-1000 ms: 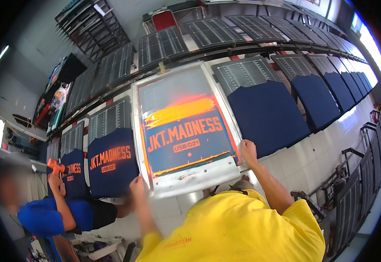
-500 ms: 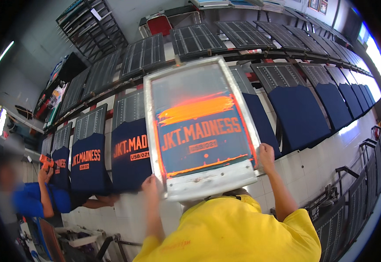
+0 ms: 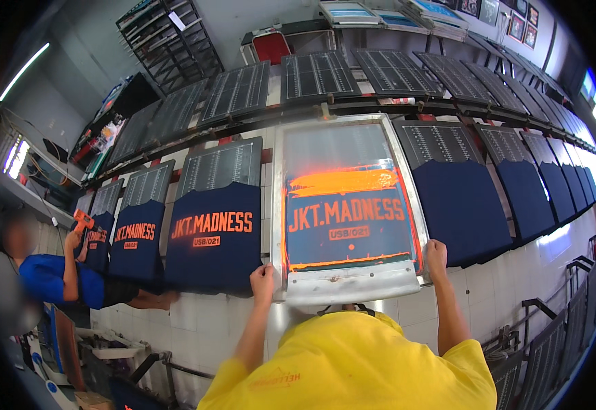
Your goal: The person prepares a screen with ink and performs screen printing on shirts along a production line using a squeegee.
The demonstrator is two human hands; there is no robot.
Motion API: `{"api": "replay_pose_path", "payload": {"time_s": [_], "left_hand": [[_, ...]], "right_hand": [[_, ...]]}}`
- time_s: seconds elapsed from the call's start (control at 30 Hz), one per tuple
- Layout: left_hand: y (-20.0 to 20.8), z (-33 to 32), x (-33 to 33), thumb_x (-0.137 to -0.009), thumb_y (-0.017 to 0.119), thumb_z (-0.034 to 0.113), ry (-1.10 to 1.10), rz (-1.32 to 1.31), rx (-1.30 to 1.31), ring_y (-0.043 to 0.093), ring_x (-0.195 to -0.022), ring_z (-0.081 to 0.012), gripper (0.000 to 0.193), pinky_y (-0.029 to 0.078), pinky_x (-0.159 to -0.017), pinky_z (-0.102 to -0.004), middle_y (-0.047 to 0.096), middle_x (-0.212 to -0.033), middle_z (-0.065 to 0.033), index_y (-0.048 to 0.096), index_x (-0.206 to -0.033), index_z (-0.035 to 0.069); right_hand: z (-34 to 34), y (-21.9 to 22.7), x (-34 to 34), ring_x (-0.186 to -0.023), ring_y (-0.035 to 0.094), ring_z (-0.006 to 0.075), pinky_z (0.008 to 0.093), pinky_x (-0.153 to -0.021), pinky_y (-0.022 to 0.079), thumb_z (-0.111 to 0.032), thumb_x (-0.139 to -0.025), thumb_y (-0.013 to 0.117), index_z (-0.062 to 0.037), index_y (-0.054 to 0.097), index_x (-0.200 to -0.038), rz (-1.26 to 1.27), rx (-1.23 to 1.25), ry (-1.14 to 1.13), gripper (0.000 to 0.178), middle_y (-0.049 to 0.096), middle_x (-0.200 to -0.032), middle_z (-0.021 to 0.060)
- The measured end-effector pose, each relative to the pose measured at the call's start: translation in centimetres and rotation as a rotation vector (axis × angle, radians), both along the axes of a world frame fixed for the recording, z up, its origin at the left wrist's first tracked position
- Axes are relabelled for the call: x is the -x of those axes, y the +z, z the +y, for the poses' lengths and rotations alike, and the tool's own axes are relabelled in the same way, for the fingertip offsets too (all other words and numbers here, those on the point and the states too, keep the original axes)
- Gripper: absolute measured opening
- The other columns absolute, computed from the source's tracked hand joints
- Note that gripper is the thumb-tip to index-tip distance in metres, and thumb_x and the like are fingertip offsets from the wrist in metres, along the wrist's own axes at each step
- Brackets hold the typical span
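Note:
A silk-screen frame (image 3: 279, 205) with a metal border lies over one of the boards in the near row. Bright orange ink (image 3: 342, 182) spreads in a band across its mesh, and stencil lettering shows below the band. Across the frame's near end runs a dull metal plate (image 3: 352, 281). My left hand (image 3: 262, 281) is closed on the near left corner of the frame, and my right hand (image 3: 436, 256) grips the right side near its corner. Just left of the frame, a navy shirt (image 3: 212, 263) with orange lettering is stretched on its board.
Plain navy shirts (image 3: 458, 212) on boards continue to the right. Behind runs a second row of dark boards (image 3: 320, 75). At the left, a co-worker in a blue shirt (image 3: 55, 277) holds an orange gun-shaped tool (image 3: 82, 221). A red chair (image 3: 270, 48) stands at the back.
The screen frame has straightened from a tilt and now sits squarely over the board, with both my hands still on it. The whole printed shirt to its left now shows.

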State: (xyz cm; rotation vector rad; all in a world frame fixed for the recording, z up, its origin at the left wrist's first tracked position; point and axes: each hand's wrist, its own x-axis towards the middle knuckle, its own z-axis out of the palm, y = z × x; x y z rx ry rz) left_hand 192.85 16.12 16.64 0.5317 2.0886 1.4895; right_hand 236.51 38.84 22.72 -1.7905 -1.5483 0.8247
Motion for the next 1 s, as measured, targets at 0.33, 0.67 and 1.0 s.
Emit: {"api": "replay_pose_path", "payload": {"time_s": [0.33, 0.67, 1.0], "left_hand": [[0.4, 1.3, 0.5, -0.092, 0.064, 0.024, 0.0, 0.004, 0.05, 0.054, -0.069, -0.0091, 0.034, 0.045, -0.065, -0.0297, 0.064, -0.073, -0.0048, 0.067, -0.089, -0.01], [-1.2, 0.8, 1.8, -0.093, 0.065, 0.024, -0.006, 0.015, 0.042, 0.054, -0.07, -0.009, 0.034, 0.046, -0.065, -0.0296, 0.064, -0.073, -0.0038, 0.07, -0.095, -0.009], [1.1, 1.5, 2.9, -0.091, 0.065, 0.025, -0.216, 0.301, 0.265, 0.049, -0.054, -0.0154, 0.031, 0.042, -0.055, -0.0369, 0.057, -0.059, -0.0137, 0.068, -0.086, -0.005]], "right_hand": [[1.6, 0.0, 0.7, -0.058, 0.048, 0.0282, 0.0449, -0.061, 0.041, -0.017, -0.09, 0.046, 0.0079, 0.056, -0.078, -0.013, 0.001, 0.016, 0.03, 0.053, -0.067, 0.0242], [1.9, -0.8, 1.1, -0.059, 0.051, 0.0317, 0.0442, -0.062, 0.042, -0.018, -0.09, 0.048, 0.0072, 0.059, -0.081, -0.043, 0.019, 0.0, 0.029, 0.055, -0.069, 0.025], [2.1, -1.5, 1.5, -0.063, 0.055, 0.0375, 0.0456, -0.064, 0.043, -0.016, -0.091, 0.048, 0.0057, 0.064, -0.084, -0.116, 0.023, -0.005, 0.028, 0.061, -0.074, 0.0249]]}}
